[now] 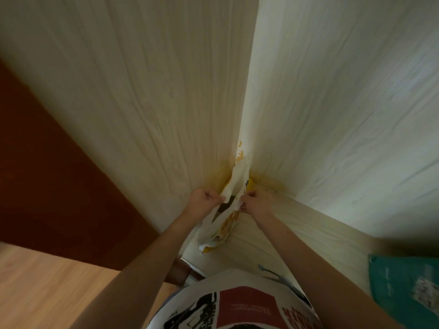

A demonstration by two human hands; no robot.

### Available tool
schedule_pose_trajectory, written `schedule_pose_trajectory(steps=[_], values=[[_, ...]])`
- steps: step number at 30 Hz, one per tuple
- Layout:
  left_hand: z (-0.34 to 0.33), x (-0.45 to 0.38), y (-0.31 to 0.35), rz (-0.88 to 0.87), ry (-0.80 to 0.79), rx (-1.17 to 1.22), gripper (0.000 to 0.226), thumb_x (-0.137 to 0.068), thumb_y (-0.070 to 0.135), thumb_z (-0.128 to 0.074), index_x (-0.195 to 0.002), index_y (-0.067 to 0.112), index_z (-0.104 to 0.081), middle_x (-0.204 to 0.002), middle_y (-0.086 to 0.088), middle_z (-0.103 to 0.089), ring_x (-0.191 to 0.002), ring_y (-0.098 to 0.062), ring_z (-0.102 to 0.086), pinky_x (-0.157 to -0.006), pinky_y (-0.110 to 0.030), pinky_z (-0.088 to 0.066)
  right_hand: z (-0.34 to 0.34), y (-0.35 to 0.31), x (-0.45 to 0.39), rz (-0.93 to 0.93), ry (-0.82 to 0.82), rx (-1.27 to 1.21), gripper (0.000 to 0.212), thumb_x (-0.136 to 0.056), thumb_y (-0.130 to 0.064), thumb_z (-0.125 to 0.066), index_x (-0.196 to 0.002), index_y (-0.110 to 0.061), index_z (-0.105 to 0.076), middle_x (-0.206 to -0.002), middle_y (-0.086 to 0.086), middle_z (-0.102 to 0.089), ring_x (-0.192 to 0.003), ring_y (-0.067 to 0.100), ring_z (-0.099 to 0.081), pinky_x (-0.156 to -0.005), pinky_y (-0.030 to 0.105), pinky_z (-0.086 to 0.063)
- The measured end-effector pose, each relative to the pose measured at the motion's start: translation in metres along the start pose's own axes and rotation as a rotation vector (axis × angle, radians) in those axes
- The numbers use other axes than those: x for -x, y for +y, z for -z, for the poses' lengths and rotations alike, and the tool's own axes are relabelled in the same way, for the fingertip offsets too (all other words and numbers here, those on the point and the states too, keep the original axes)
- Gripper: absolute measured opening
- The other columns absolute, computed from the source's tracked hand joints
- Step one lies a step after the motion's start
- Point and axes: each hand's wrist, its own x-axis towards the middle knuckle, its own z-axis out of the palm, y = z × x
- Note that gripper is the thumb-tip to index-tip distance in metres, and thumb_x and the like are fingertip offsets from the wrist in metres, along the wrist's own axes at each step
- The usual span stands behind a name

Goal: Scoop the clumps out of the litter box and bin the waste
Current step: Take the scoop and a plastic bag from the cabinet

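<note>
Both arms reach forward into a corner where two pale, wood-grain panels meet along a vertical seam. Between the hands hangs a thin plastic bag, white with yellow-orange printing and a dark patch near its top. The film is crumpled and soft, and it drapes loosely.

The left hand has its fingers curled round the bag's left edge, pinching a fold of white film. The right hand pinches the opposite edge in the same way, fingers bent tightly. The two hands sit close together with the bag's mouth stretched between them; a small dark gap shows there, but what lies inside the bag cannot be told.

The bag's long axis runs from the hands down toward the person, its lower end sagging just above a pale ledge with the same wood-grain finish. A strip of the film also rises above the hands along the seam, with orange specks on it.

To the left is a dark reddish-brown surface, smooth and matte, and below it a light wooden floor. At the right edge lies a teal bag with a pale printed patch. The person's printed shirt, white, red and black, fills the bottom centre.
</note>
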Motion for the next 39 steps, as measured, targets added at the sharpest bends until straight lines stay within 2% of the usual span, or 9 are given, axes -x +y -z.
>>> schedule_pose_trajectory(steps=[4,7,11,14,20,26,33,36,39], values=[[0.007,-0.001,0.000,-0.059,0.157,-0.171,0.027,-0.083,0.018,-0.071,-0.067,0.011,-0.051,-0.065,0.002,-0.052,-0.062,-0.011,-0.049,-0.059,-0.025,-0.040,0.006,0.005,0.006,-0.114,-0.075,-0.277,0.022,-0.085,0.013,-0.045,-0.070,0.000,-0.056,-0.083,0.027,-0.061,-0.082,0.031,-0.069,-0.074,0.038,-0.058],[0.013,0.001,0.005,-0.173,0.189,-0.403,0.024,-0.084,0.016,-0.066,-0.068,0.010,-0.049,-0.065,-0.001,-0.051,-0.062,-0.014,-0.048,-0.053,-0.022,-0.034,0.009,0.001,0.017,-0.110,-0.097,-0.447,0.019,-0.094,0.009,-0.038,-0.097,0.021,-0.052,-0.082,0.026,-0.047,-0.068,0.031,-0.054,-0.070,0.040,-0.050],[0.023,0.000,0.014,-0.268,0.202,-0.668,0.028,-0.089,0.013,-0.058,-0.068,0.016,-0.041,-0.071,-0.002,-0.049,-0.070,-0.022,-0.052,-0.059,-0.028,-0.030,0.024,0.005,0.019,-0.113,0.065,-0.275,0.014,-0.090,-0.011,-0.060,-0.099,-0.001,-0.054,-0.067,0.011,-0.052,-0.058,0.020,-0.053,-0.060,0.034,-0.052],[0.032,-0.001,0.016,-0.285,0.219,-0.781,0.018,-0.093,0.012,-0.052,-0.077,0.014,-0.045,-0.075,-0.003,-0.053,-0.071,-0.021,-0.052,-0.062,-0.030,-0.033,0.041,0.014,0.021,-0.072,0.161,-0.201,0.007,-0.087,-0.002,-0.058,-0.093,-0.001,-0.058,-0.065,0.010,-0.053,-0.054,0.020,-0.053,-0.070,0.040,-0.052],[0.025,-0.005,0.016,-0.307,0.202,-0.950,0.007,-0.092,0.013,-0.048,-0.095,0.009,-0.052,-0.094,-0.010,-0.061,-0.081,-0.029,-0.058,-0.066,-0.037,-0.043,0.040,0.020,0.029,0.004,0.157,-0.127,0.009,-0.087,0.000,-0.056,-0.091,-0.008,-0.053,-0.072,0.012,-0.056,-0.057,0.022,-0.056,-0.064,0.040,-0.053],[0.006,-0.009,0.037,-0.677,0.089,-0.909,0.020,-0.084,0.012,-0.063,-0.101,0.010,-0.054,-0.101,-0.006,-0.054,-0.091,-0.022,-0.050,-0.067,-0.032,-0.045,0.032,0.015,0.029,0.047,0.112,-0.083,0.009,-0.088,-0.003,-0.057,-0.092,-0.010,-0.053,-0.072,0.008,-0.058,-0.060,0.021,-0.059,-0.069,0.042,-0.054],[-0.040,-0.055,0.023,-0.183,-0.315,-1.013,0.014,-0.090,0.013,-0.057,-0.102,0.008,-0.060,-0.101,-0.007,-0.059,-0.096,-0.021,-0.056,-0.079,-0.023,-0.039,0.032,0.015,0.026,0.048,0.085,-0.060,0.021,-0.087,-0.004,-0.059,-0.103,-0.009,-0.048,-0.079,0.006,-0.058,-0.054,0.015,-0.059,-0.056,0.030,-0.056],[-0.050,-0.067,0.005,-0.060,-0.461,-1.055,0.017,-0.087,0.018,-0.063,-0.101,0.009,-0.059,-0.097,-0.004,-0.055,-0.092,-0.019,-0.053,-0.078,-0.025,-0.043,0.034,0.018,0.021,0.172,0.148,0.227,0.028,-0.084,-0.012,-0.063,-0.107,-0.015,-0.048,-0.091,0.005,-0.062,-0.071,0.019,-0.064,-0.065,0.041,-0.058],[-0.054,-0.075,-0.009,0.057,-0.599,-1.093,0.031,-0.086,0.020,-0.065,-0.111,0.004,-0.059,-0.110,-0.010,-0.060,-0.104,-0.025,-0.058,-0.090,-0.033,-0.049,0.035,0.020,0.017,0.341,0.176,0.614,0.047,-0.085,-0.014,-0.059,-0.129,-0.014,-0.044,-0.119,0.006,-0.053,-0.099,0.023,-0.058,-0.078,0.032,-0.051]])
